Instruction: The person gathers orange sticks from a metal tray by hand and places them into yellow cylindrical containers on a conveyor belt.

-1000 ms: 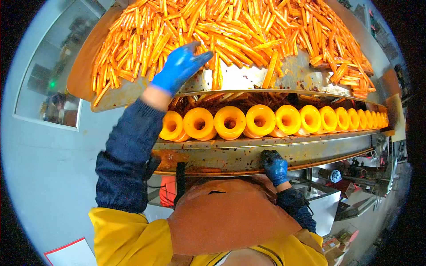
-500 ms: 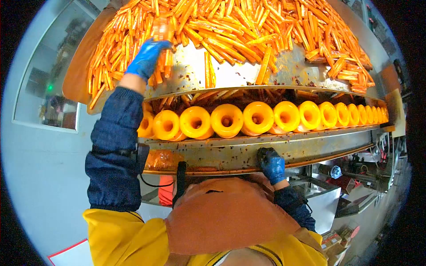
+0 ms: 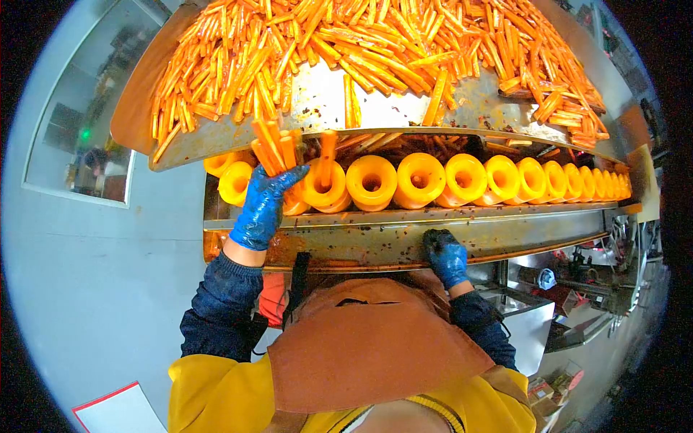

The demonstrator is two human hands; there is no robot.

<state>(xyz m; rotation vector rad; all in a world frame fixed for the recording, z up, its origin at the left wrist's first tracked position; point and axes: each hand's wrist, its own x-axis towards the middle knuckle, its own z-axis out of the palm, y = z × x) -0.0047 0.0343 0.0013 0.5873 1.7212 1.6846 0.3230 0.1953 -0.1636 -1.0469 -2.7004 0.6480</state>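
My left hand (image 3: 268,198), in a blue glove, is closed around a bundle of oily orange food sticks (image 3: 271,146) that point upward. It is in front of the left part of a row of yellow funnel-shaped cups (image 3: 372,182). One orange stick (image 3: 327,155) stands upright in the cup just right of this hand. My right hand (image 3: 447,260), also gloved in blue with darkened fingertips, rests on the metal ledge (image 3: 361,242) below the cups. Its fingers are curled, and whatever they hold, if anything, is hidden.
A large pile of orange sticks (image 3: 404,50) covers the sloped metal tray (image 3: 317,94) above the cups. More sticks show in the gap behind the cups. A grey wall (image 3: 94,267) stands at the left. Boxes and equipment are at the lower right.
My left hand has come down from the pile to the cups with a bundle of sticks. A stick now stands in one cup. The cups near this hand have shifted slightly in view.
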